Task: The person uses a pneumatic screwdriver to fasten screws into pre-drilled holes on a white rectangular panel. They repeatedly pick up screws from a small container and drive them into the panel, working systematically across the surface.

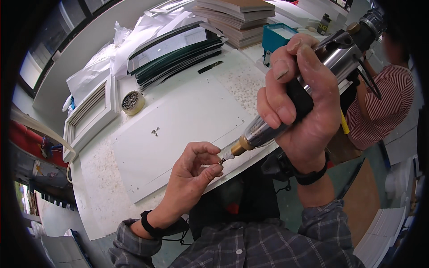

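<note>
Screw [221,161] sat right at the tip of the driver [259,131], over the white panel [178,138]!
Left hand [193,175] had it pinched between thumb and finger, right hand [308,96] had its fingers wrapped tight around the driver's dark grip, 1 little cluster of screws [155,131] lay loose on the panel, and 1 round tub [139,107] stood beyond on the bench [96,178].

Bright light, bent fisheye edges

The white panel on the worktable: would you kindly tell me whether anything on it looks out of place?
A few small screws lie scattered on the white panel, outside the round tub of similar pieces, so they look slightly stray. I see no clear damage.
</note>
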Motion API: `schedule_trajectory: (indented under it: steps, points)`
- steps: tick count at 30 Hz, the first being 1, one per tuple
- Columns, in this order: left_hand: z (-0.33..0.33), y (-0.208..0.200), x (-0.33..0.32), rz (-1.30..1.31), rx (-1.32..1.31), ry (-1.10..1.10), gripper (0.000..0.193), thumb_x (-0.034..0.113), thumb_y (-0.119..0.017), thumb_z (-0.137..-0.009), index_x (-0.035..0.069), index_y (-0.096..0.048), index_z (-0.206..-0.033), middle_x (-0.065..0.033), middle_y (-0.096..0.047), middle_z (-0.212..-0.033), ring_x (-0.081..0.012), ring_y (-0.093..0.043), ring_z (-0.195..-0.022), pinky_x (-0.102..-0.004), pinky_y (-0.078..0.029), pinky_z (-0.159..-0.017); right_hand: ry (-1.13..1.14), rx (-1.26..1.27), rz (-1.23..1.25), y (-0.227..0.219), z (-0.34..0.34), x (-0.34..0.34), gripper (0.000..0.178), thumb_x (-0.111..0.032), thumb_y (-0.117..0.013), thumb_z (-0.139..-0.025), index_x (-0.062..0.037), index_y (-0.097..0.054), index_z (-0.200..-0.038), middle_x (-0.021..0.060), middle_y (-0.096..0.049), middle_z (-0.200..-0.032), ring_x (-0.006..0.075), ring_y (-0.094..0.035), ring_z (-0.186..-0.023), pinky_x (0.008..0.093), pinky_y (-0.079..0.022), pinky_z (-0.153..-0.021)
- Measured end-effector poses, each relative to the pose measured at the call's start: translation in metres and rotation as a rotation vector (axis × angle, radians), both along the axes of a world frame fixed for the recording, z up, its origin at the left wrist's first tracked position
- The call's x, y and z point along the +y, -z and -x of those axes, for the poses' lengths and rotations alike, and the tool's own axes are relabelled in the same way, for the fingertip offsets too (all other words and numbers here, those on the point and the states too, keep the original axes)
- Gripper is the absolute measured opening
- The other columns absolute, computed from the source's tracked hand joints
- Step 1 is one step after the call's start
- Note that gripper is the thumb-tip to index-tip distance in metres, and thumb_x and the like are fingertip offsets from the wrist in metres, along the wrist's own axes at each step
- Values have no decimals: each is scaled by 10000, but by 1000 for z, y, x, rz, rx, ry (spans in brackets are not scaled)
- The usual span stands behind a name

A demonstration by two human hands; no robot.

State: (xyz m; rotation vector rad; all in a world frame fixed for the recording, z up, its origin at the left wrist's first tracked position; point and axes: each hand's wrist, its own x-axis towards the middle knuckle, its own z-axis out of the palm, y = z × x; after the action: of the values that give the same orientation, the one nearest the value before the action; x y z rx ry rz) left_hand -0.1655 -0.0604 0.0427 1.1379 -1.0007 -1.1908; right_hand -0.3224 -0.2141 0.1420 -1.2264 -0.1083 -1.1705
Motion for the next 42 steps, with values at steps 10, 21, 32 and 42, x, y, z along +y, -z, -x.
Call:
schedule_trajectory:
  steps: [10, 21, 32, 42]
  points:
    - [-5, -7, -14, -42, -155, -37, 281, -4, -661, -930, 38, -550, -1185, -27, -597, -997, -87, -596, -928, -246, -533, -806, 58, 36, -70, -1, -7, -3, 207, -262, -448, -1052, -69, -483, -1116, 25, -529, -902, 45, -419, -476, 227, -416, -452]
    - [-11, 18, -99, 55, -646, -24, 267, 32, -637, -904, 28, -554, -1157, -110, -725, -993, -217, -680, -887, -340, -528, -783, 245, 183, 58, 24, -39, -31, 130, -158, -687, -923, -37, -650, -953, 0, -585, -668, 45, -524, -509, 236, -430, -461]
    - [-11, 37, -115, 0, -636, 23, 264, 15, -627, -926, -7, -547, -1177, -94, -722, -1032, -107, -639, -905, -257, -500, -827, 286, 222, 39, 44, -38, -53, 126, -135, -655, -941, -17, -611, -927, 52, -604, -743, 68, -541, -504, 243, -442, -464]
    - [-14, 38, -114, -24, -622, 41, 250, -4, -597, -934, -17, -540, -1177, -108, -716, -1054, -116, -643, -947, -264, -502, -858, 269, 249, 21, 50, -40, -57, 151, -172, -701, -913, -34, -660, -954, -2, -610, -665, 42, -549, -524, 225, -458, -460]
